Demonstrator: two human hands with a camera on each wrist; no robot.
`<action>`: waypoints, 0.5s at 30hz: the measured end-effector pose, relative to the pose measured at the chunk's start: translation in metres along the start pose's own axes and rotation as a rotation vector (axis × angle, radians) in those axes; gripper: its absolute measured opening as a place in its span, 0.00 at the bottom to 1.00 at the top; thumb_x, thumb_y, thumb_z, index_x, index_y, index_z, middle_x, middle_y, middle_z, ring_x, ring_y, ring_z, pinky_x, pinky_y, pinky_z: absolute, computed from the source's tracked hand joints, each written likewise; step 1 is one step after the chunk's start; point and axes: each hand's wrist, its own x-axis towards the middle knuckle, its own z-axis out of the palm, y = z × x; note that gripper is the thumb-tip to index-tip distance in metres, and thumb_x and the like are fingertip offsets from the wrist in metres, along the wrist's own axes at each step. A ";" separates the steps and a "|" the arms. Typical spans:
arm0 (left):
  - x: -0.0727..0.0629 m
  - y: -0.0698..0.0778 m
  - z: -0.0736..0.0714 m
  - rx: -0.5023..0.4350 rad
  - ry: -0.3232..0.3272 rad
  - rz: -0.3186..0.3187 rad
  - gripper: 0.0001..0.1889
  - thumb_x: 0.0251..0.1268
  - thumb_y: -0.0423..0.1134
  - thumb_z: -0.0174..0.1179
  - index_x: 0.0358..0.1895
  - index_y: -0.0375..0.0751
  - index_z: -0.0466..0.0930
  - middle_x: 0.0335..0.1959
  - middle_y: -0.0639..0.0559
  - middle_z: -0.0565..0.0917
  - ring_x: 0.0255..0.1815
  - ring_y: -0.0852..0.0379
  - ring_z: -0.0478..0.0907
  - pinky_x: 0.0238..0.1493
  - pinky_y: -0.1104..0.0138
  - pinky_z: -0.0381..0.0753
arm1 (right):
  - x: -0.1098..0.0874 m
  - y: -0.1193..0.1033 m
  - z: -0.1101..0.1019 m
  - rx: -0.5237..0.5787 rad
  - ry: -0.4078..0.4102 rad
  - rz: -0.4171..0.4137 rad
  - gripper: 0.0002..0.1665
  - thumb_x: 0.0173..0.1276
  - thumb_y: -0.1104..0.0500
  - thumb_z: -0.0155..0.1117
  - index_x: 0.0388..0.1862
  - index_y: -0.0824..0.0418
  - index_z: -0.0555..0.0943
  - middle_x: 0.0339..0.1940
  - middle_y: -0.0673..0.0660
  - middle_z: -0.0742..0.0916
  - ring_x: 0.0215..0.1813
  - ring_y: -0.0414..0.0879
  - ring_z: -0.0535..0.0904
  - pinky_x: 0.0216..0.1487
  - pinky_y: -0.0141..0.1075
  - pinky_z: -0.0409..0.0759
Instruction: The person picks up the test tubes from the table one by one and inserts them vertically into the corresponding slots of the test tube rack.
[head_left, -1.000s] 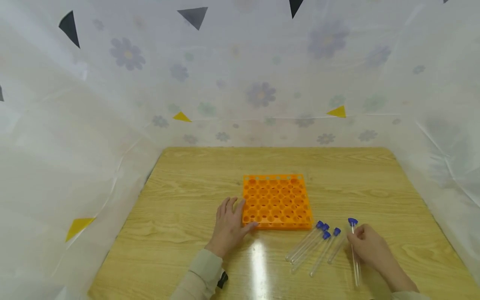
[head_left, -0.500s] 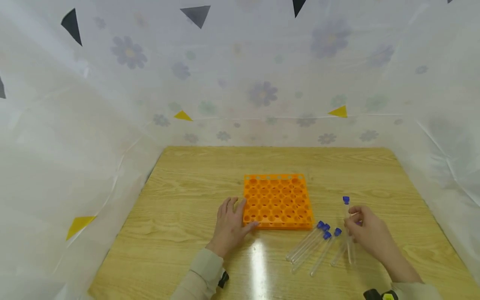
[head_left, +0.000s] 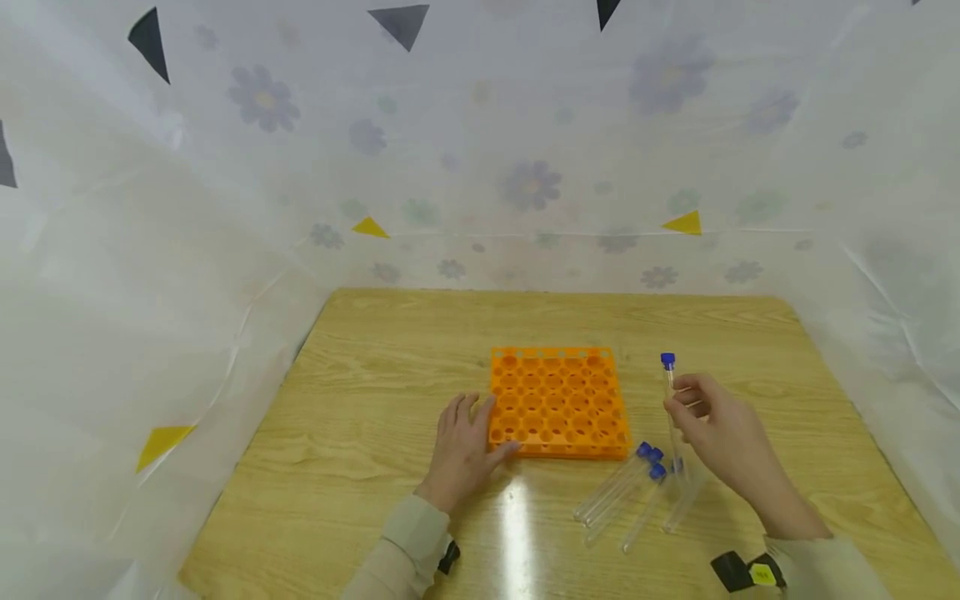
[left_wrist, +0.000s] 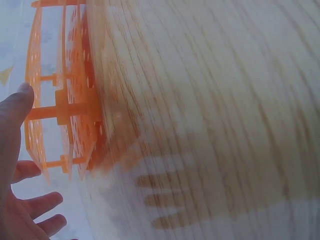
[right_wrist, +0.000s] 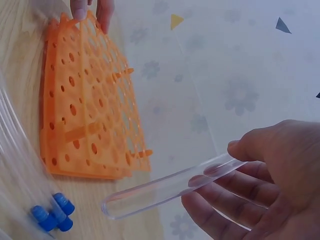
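My left hand (head_left: 459,454) rests against the left side and near corner of an orange test tube rack (head_left: 557,404), thumb on its edge and the other fingers fairly straight. None of the rack's round holes holds a tube. To the right of the rack, my right hand (head_left: 723,433) pinches a clear test tube (right_wrist: 155,192) between thumb and fingers. That tube stands nearly upright in the head view, its blue cap (head_left: 667,361) on top; the right wrist view shows its rounded bottom. Several more blue-capped test tubes (head_left: 611,487) lie on the table below this hand.
The rack and loose tubes are on a wood-grain table (head_left: 360,375). A white floral sheet (head_left: 480,150) encloses its back and sides, with small yellow and dark triangles on it. A black strap (head_left: 731,571) shows at the right wrist.
My right hand has lifted its test tube from beside the loose ones, moving it up and left toward the rack. The left hand has stayed at the rack.
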 end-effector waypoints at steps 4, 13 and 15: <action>0.000 0.000 -0.001 0.010 0.005 0.004 0.43 0.65 0.68 0.55 0.76 0.45 0.59 0.74 0.38 0.63 0.75 0.39 0.58 0.75 0.46 0.59 | 0.007 -0.012 0.003 -0.003 0.052 -0.083 0.19 0.76 0.53 0.57 0.59 0.62 0.74 0.44 0.60 0.87 0.33 0.35 0.82 0.29 0.30 0.81; 0.000 0.000 0.000 0.038 0.026 0.018 0.43 0.64 0.67 0.57 0.74 0.44 0.61 0.72 0.38 0.65 0.74 0.38 0.59 0.74 0.46 0.60 | 0.020 -0.037 0.015 0.064 0.135 -0.214 0.15 0.75 0.56 0.60 0.55 0.60 0.76 0.43 0.56 0.87 0.40 0.26 0.79 0.36 0.24 0.82; 0.001 0.000 0.000 0.027 0.022 0.013 0.43 0.64 0.67 0.57 0.75 0.44 0.61 0.72 0.38 0.65 0.74 0.38 0.59 0.75 0.46 0.60 | 0.023 -0.043 0.018 0.090 0.137 -0.240 0.14 0.74 0.57 0.60 0.55 0.60 0.76 0.43 0.56 0.87 0.41 0.30 0.81 0.37 0.23 0.82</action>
